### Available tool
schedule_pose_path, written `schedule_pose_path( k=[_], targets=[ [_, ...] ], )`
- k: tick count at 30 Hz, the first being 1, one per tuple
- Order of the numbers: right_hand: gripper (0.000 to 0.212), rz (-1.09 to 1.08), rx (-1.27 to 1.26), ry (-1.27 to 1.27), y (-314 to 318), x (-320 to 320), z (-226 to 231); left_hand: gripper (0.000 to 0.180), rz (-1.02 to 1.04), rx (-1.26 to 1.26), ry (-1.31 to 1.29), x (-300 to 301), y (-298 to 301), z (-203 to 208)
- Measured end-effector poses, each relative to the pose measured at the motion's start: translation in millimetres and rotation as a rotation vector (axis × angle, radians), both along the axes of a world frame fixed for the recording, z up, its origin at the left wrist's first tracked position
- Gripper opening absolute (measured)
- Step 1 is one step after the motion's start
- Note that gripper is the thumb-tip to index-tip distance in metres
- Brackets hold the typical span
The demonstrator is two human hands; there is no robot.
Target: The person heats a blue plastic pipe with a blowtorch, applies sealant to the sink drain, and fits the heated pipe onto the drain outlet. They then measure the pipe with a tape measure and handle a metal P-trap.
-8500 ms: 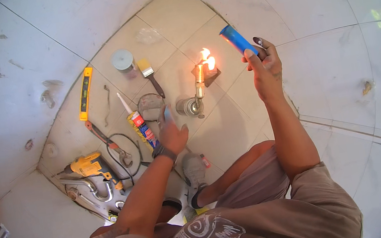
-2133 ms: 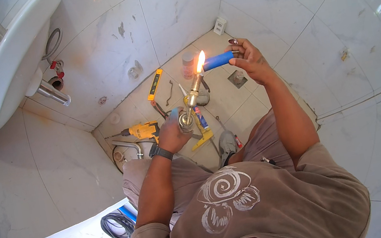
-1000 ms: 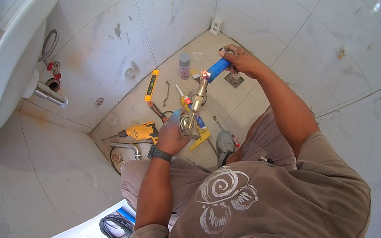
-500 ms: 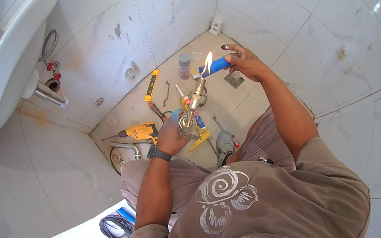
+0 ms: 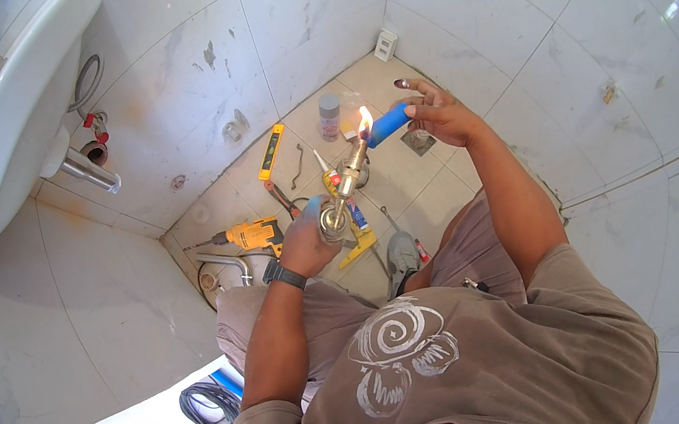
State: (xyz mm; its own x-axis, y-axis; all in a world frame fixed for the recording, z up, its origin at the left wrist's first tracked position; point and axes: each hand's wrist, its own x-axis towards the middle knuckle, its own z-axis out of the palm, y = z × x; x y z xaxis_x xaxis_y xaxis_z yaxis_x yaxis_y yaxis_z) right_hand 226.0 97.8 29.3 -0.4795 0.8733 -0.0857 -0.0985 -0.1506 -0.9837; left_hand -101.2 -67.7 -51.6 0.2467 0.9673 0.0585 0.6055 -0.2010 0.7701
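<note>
My left hand (image 5: 310, 236) is wrapped round a gas torch (image 5: 349, 180), whose metal nozzle points up and away from me. A yellow flame (image 5: 365, 122) rises at the nozzle's tip. Between the fingers of my right hand (image 5: 440, 114) is a short blue pipe piece (image 5: 388, 125), held tilted with its far-left end beside the flame. Whether the flame touches the pipe I cannot tell. Below the torch, partly covered by it, lie a sealant tube (image 5: 323, 166) and a yellow tool (image 5: 356, 247) on the tiled floor.
At left, a yellow drill (image 5: 249, 234) lies near a chrome pipe (image 5: 227, 261). A yellow spirit level (image 5: 270, 152) and a spray can (image 5: 329, 118) are by the far wall. A white washbasin (image 5: 24, 129) overhangs the left side. A floor drain (image 5: 418, 143) is under my right hand.
My right hand has shifted the blue pipe slightly to the right and tilted it more, its flame-side end lower. The flame looks shorter. My left hand and the torch have barely moved.
</note>
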Motion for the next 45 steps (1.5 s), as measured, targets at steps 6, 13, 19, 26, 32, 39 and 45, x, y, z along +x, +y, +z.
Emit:
schedule_pose_path(
  k=[6, 13, 19, 26, 32, 39, 45],
  targets=[
    [0.049, -0.076, -0.143, -0.22, 2.4, -2.7, -8.1, 0.072, -0.004, -0.014, -0.012, 0.5, -0.3, 0.6],
    [0.032, -0.225, -0.245, -0.011, -1.1, -10.0, -12.1, 0.071, 0.017, -0.031, -0.017, 0.5, -1.3, 2.2],
    [0.038, -0.233, -0.011, 0.103, -31.3, -29.6, -9.2, 0.078, 0.044, -0.078, -0.038, -1.0, 0.4, 4.1],
    [0.061, -0.323, 0.392, -0.06, -52.0, -52.8, -12.5, 0.069, 0.049, -0.055, -0.089, -0.9, 0.5, 6.3],
    [0.065, -0.412, 0.532, -0.088, -58.0, -65.7, -18.4, 0.074, 0.055, -0.058, -0.091, -1.2, 0.5, 5.5],
    [0.053, -0.381, 0.079, 0.055, -56.3, -66.5, -16.6, 0.078, 0.065, -0.032, -0.084, -0.9, 1.8, -0.6],
    [0.026, -0.407, -0.238, 0.18, -56.6, -66.7, -19.9, 0.079, 0.073, -0.024, -0.074, -0.7, 1.8, -1.2]
  ],
)
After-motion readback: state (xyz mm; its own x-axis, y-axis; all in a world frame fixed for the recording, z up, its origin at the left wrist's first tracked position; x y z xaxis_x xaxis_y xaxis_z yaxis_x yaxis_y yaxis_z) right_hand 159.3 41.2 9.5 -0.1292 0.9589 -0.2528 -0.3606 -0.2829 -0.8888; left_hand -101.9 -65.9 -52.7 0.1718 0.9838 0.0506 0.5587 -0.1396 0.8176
